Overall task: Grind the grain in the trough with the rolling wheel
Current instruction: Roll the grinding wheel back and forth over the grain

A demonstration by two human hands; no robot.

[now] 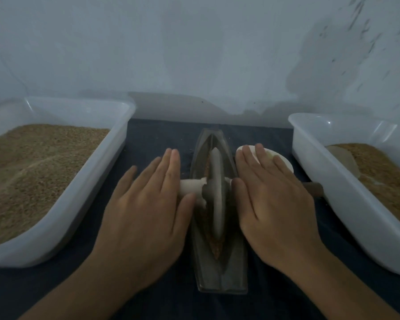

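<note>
A dark boat-shaped trough [226, 266] lies lengthwise in the middle of the blue cloth, with reddish-brown grain [216, 247] along its groove. The grey rolling wheel [216, 192] stands upright in the groove near the trough's middle. Its axle handle [189, 187] sticks out to both sides. My left hand [146, 209] lies flat with straight fingers on the left end of the axle. My right hand [273, 204] lies flat on the right end, whose brown tip [314, 189] shows past the hand.
A white tub [116, 148] of brown grain stands at the left. Another white tub [314, 153] with grain and a pale scoop stands at the right. A small white bowl [280, 158] sits behind my right hand. A pale wall rises close behind the table.
</note>
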